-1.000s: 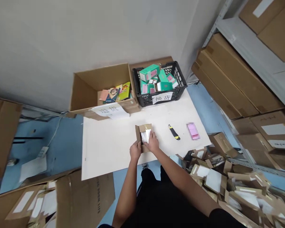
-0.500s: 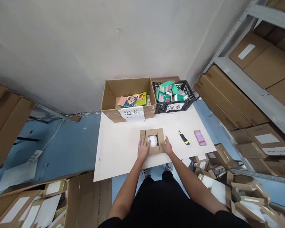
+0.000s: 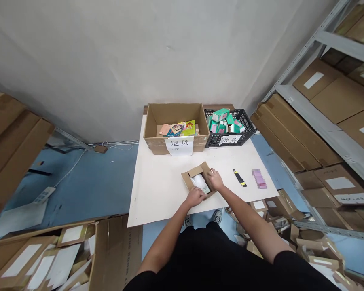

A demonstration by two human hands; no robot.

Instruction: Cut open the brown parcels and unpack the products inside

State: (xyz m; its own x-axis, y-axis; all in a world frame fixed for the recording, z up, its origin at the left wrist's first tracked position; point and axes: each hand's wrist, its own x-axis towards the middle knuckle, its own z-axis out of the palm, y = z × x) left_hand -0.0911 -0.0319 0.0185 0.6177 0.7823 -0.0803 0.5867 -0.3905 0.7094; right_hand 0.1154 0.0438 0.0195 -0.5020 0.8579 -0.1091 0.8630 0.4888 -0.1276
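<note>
A small cardboard box (image 3: 187,180) stands turned at an angle on the white table, its flaps spread. Inside lies a white wrapped item (image 3: 199,182), with a bit of pale green showing near its lower end. My left hand (image 3: 196,196) is closed at the box's near edge, fingertips by the white item. Over the right side, my right hand (image 3: 214,179) grips the flap, fingers curled. To the right lies a black-and-yellow utility knife (image 3: 240,178), apart from both hands. Beyond it is a pink item (image 3: 259,179), blurred by pixelation.
At the table's back stand a large open carton (image 3: 156,144) of booklets and a black crate (image 3: 245,137) of green boxes, both with paper signs. The white table (image 3: 157,194) ends close to my body. Shelving (image 3: 303,95) rises right; a big carton (image 3: 115,250) of parcels sits lower left.
The small box has turned from square to slanted. My left hand has moved from its left side to the near edge; my right hand has shifted farther up the right flap.
</note>
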